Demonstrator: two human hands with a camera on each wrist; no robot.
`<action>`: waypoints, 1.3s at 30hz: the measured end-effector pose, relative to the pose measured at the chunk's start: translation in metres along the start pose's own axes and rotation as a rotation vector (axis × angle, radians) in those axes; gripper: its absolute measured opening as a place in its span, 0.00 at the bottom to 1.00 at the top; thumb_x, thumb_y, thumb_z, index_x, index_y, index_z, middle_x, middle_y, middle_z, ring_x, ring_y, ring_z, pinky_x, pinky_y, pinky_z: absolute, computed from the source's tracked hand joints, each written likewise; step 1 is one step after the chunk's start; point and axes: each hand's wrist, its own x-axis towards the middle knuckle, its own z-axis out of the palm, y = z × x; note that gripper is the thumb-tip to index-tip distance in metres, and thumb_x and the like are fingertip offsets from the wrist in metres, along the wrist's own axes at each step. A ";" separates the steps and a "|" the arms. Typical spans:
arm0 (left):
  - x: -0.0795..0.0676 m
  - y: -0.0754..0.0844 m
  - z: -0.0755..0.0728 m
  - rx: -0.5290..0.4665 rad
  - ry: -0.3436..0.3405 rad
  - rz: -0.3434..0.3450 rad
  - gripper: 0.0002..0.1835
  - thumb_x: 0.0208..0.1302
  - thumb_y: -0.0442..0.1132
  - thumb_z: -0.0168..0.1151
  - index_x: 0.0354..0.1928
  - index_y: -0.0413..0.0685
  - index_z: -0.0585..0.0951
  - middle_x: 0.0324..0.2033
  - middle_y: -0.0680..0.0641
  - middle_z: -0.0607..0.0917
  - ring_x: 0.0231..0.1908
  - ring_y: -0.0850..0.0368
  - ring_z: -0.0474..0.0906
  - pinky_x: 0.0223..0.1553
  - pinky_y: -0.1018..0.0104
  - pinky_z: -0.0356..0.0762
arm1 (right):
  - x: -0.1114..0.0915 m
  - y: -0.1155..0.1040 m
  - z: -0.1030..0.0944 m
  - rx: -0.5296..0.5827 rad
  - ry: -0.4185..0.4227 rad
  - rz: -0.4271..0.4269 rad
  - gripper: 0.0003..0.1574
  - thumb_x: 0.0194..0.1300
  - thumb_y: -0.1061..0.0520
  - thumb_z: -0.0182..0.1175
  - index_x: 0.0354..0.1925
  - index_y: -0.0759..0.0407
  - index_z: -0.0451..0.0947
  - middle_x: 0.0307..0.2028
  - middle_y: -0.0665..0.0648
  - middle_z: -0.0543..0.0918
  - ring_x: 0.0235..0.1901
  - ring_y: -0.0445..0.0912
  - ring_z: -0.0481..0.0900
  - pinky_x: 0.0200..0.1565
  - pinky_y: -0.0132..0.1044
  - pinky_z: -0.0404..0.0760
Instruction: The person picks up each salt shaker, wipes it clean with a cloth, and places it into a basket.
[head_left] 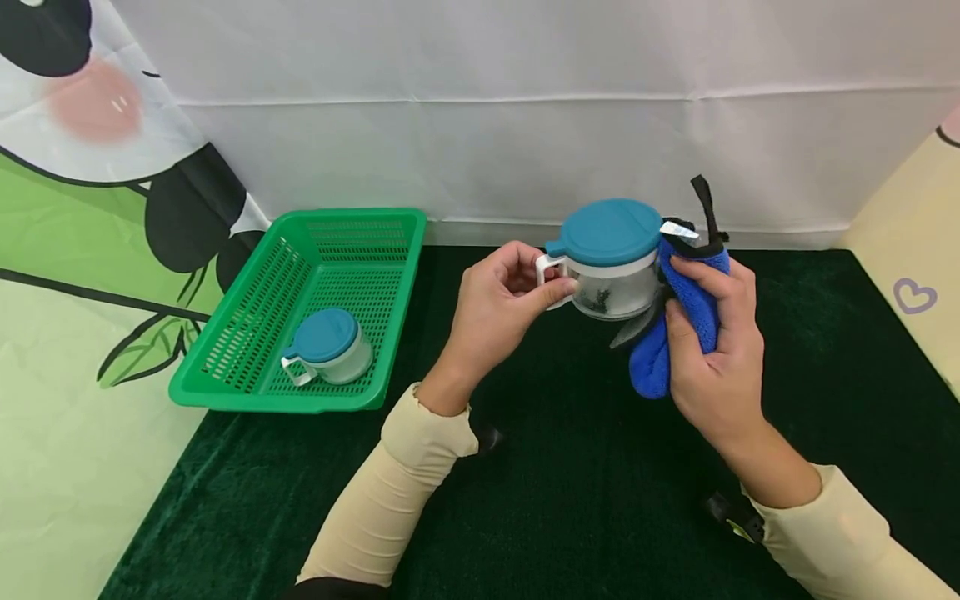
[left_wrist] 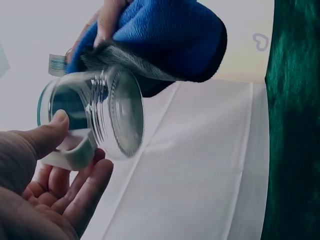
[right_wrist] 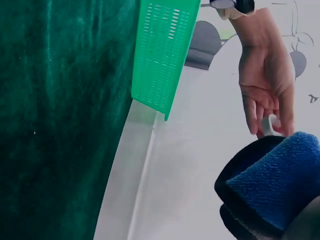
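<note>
My left hand pinches the white handle of a clear glass jar with a blue lid, held up over the table. In the left wrist view the jar's ribbed glass base faces the camera, and the thumb presses the handle. Bunched in my right hand is a blue cloth with a grey underside and black edging, up against the jar's right side. From the right wrist, the cloth covers most of the jar.
To the left stands a green plastic basket with a second blue-lidded jar in it. Dark green fabric covers the table. A white sheet hangs behind, and printed panels rise at both sides.
</note>
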 end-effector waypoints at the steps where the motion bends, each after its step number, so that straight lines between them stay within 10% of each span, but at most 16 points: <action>1: 0.000 0.000 0.000 0.007 0.008 -0.004 0.10 0.66 0.36 0.73 0.41 0.41 0.80 0.36 0.48 0.86 0.35 0.56 0.84 0.41 0.59 0.86 | -0.001 -0.001 0.001 -0.005 -0.002 -0.019 0.24 0.67 0.73 0.54 0.61 0.71 0.72 0.64 0.53 0.69 0.63 0.55 0.69 0.63 0.43 0.71; 7: -0.001 0.001 -0.001 0.049 0.015 -0.018 0.10 0.65 0.36 0.74 0.40 0.42 0.80 0.36 0.48 0.86 0.34 0.56 0.83 0.40 0.61 0.86 | 0.002 -0.004 0.001 0.022 -0.008 -0.037 0.23 0.67 0.73 0.55 0.61 0.72 0.73 0.63 0.56 0.71 0.61 0.55 0.70 0.62 0.42 0.71; 12: -0.002 0.001 -0.003 0.114 -0.078 0.026 0.10 0.64 0.36 0.75 0.39 0.43 0.81 0.35 0.50 0.86 0.32 0.59 0.82 0.39 0.64 0.86 | 0.019 0.002 -0.016 0.220 -0.082 0.193 0.25 0.76 0.67 0.52 0.69 0.62 0.71 0.65 0.60 0.70 0.62 0.55 0.67 0.58 0.43 0.68; 17: -0.004 0.000 -0.006 0.121 -0.190 0.002 0.09 0.63 0.36 0.75 0.39 0.44 0.82 0.36 0.51 0.86 0.33 0.59 0.84 0.40 0.65 0.86 | 0.048 0.007 -0.043 0.254 -0.391 0.503 0.26 0.82 0.57 0.50 0.73 0.47 0.69 0.69 0.57 0.62 0.62 0.57 0.63 0.50 0.47 0.73; 21: -0.004 -0.001 -0.006 0.099 -0.264 -0.015 0.09 0.64 0.34 0.75 0.39 0.45 0.82 0.37 0.51 0.86 0.35 0.59 0.84 0.42 0.64 0.86 | 0.075 0.011 -0.056 0.129 -0.672 0.584 0.26 0.83 0.51 0.47 0.75 0.41 0.66 0.72 0.53 0.61 0.62 0.59 0.62 0.47 0.52 0.75; 30: -0.004 -0.004 -0.001 0.076 -0.339 -0.008 0.08 0.63 0.33 0.74 0.40 0.44 0.82 0.36 0.51 0.86 0.35 0.60 0.85 0.41 0.64 0.86 | 0.112 0.001 -0.061 -0.051 -1.003 0.420 0.24 0.84 0.54 0.44 0.72 0.41 0.70 0.69 0.55 0.68 0.57 0.63 0.71 0.44 0.53 0.79; 39: -0.004 -0.007 0.005 0.142 -0.313 -0.027 0.09 0.63 0.35 0.75 0.41 0.46 0.82 0.36 0.52 0.86 0.35 0.62 0.84 0.39 0.67 0.85 | 0.108 -0.027 -0.039 -0.482 -0.994 0.062 0.26 0.77 0.65 0.54 0.65 0.44 0.77 0.66 0.62 0.73 0.61 0.66 0.73 0.49 0.67 0.80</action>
